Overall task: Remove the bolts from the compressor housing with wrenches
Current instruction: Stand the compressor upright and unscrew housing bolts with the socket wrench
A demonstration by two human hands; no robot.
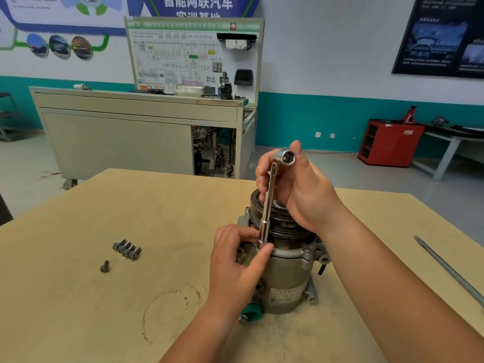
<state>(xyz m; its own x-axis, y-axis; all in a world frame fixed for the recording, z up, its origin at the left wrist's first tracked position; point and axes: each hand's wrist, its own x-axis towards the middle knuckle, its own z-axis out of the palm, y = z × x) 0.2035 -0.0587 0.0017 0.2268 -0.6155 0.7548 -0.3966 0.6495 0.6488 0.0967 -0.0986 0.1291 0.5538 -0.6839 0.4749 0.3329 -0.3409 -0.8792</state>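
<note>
A grey compressor (286,279) stands upright on the wooden table (104,310), its black pulley (284,226) on top. A chrome L-shaped socket wrench (267,205) stands nearly vertical, its lower socket end on the housing flange at the left of the pulley. My left hand (235,263) pinches that lower end between thumb and fingers. My right hand (301,189) grips the wrench's bent top, whose open socket faces the camera. The bolt under the socket is hidden.
Several removed bolts (127,249) lie in a row at the left of the table, one more bolt (104,266) lying apart in front of them. A long metal bar (450,271) lies near the table's right edge. A grey cabinet (141,134) stands beyond the table.
</note>
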